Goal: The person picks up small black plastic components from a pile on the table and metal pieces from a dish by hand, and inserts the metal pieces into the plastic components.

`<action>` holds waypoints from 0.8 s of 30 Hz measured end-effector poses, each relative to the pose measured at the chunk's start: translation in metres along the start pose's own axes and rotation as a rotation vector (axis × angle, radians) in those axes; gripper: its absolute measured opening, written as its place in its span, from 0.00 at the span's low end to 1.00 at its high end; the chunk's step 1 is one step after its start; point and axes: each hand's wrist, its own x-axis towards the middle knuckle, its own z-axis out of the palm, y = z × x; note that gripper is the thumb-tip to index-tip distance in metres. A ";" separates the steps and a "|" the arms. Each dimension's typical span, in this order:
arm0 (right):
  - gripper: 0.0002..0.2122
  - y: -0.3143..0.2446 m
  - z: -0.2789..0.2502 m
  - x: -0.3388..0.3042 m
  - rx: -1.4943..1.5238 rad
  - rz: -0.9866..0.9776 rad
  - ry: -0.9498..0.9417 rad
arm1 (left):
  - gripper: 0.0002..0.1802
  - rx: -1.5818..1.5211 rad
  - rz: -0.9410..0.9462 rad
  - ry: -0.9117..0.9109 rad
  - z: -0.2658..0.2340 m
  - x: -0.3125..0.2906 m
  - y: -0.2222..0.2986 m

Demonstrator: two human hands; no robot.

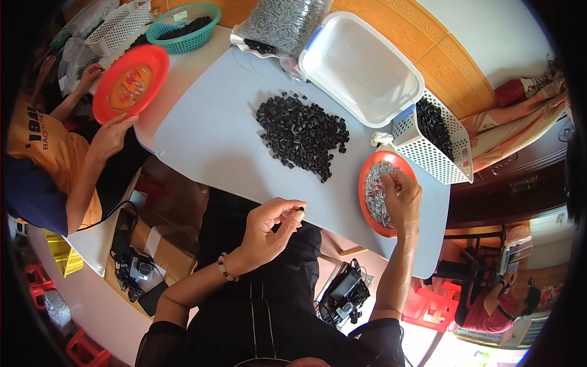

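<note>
My left hand (266, 235) is raised at the table's near edge, thumb and fingertips pinching a small black plastic part (300, 210). Over on the right, my right hand (402, 197) reaches into an orange-red plate (365, 207) full of small silvery metal pieces (377, 183), which look like screws. Its fingers are bent together at the pieces; what lies between them is hidden. Beyond my hands, a loose heap of similar black parts (299, 134) covers the middle of the pale blue-grey table (208, 116).
Past the heap stand a white tub (361, 67), a clear bag of grey pieces (284, 24) and a white perforated basket (428, 147) of black parts. At left, a co-worker's hand (109, 137) tilts a red plate (156, 67) near a green basket (183, 44).
</note>
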 end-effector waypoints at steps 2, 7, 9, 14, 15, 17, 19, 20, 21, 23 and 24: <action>0.09 -0.003 -0.001 0.002 0.176 0.037 -0.041 | 0.11 0.012 0.000 -0.003 0.000 0.002 0.002; 0.14 -0.001 -0.003 -0.001 0.603 0.187 -0.264 | 0.11 0.018 -0.012 -0.017 0.001 0.006 0.002; 0.14 -0.006 -0.005 -0.002 0.649 0.204 -0.276 | 0.11 0.014 -0.018 -0.017 0.003 0.008 0.000; 0.16 -0.010 -0.012 -0.007 0.713 0.237 -0.306 | 0.10 -0.032 -0.050 -0.033 0.016 0.018 0.008; 0.16 -0.014 -0.014 -0.007 0.714 0.237 -0.306 | 0.10 -0.032 -0.050 -0.032 0.020 0.024 0.008; 0.16 -0.020 -0.017 -0.010 0.777 0.224 -0.331 | 0.10 0.074 0.106 -0.138 0.030 0.041 0.008; 0.16 -0.018 -0.018 -0.013 0.795 0.221 -0.344 | 0.10 0.106 0.094 -0.226 0.045 0.059 0.014; 0.16 -0.017 -0.018 -0.014 0.815 0.215 -0.362 | 0.10 0.120 0.091 -0.256 0.053 0.067 0.018; 0.16 -0.021 -0.019 -0.015 0.815 0.215 -0.358 | 0.10 0.167 0.075 -0.285 0.059 0.074 0.025; 0.15 -0.031 -0.025 -0.015 0.828 0.203 -0.431 | 0.11 0.149 0.089 -0.296 0.069 0.085 0.023; 0.15 -0.029 -0.024 -0.015 0.857 0.208 -0.453 | 0.12 0.133 0.101 -0.304 0.072 0.088 0.022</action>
